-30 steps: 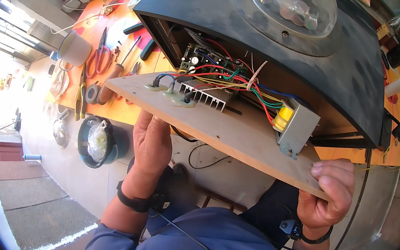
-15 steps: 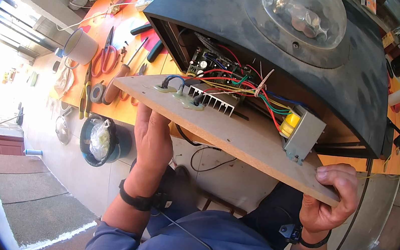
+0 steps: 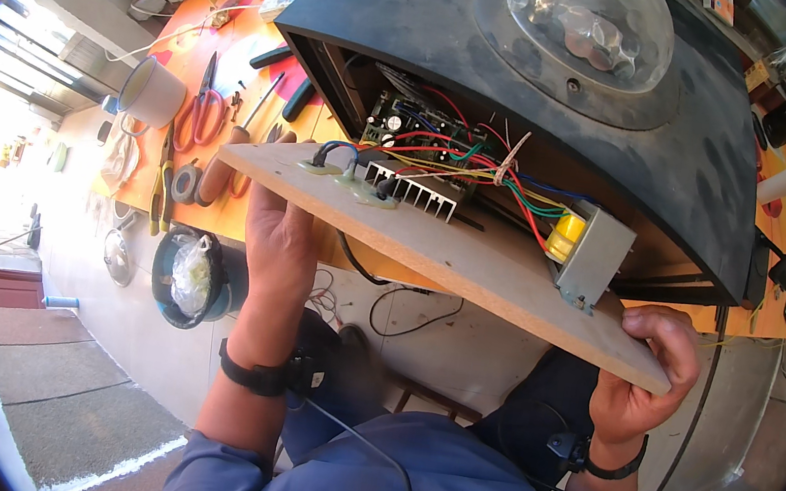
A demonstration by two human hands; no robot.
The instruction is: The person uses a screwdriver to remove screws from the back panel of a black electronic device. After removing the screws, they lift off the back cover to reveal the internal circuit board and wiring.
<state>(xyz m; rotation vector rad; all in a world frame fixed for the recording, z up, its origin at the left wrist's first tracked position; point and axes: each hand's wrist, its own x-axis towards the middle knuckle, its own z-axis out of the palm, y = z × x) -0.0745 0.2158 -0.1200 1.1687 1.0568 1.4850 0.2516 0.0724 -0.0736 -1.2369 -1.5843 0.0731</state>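
A fibreboard panel (image 3: 470,266) slants across the front of a black speaker cabinet (image 3: 393,22), whose side toward me is uncovered. My right hand (image 3: 648,379) grips the panel's right end, fingers curled over its top. From below, my left hand (image 3: 278,250) holds the panel near its left end; its fingertips are hidden behind the wood. On the panel sit a metal-framed transformer (image 3: 600,258) with yellow winding, a finned heat sink (image 3: 417,192) and glued cable entries (image 3: 349,185). A green circuit board (image 3: 408,128) and coloured wires (image 3: 520,188) lie behind, partly inside the cabinet.
A clear dome (image 3: 590,33) bulges from the cabinet's top. To the left on the orange table (image 3: 147,193) lie red-handled scissors (image 3: 202,111), pliers (image 3: 163,181), a tape roll (image 3: 186,182) and a cup (image 3: 152,92). A bucket (image 3: 219,282) stands below the table edge.
My left hand has shifted slightly left along the panel's underside. The right hand keeps its grip, and the panel stays at nearly the same slant.
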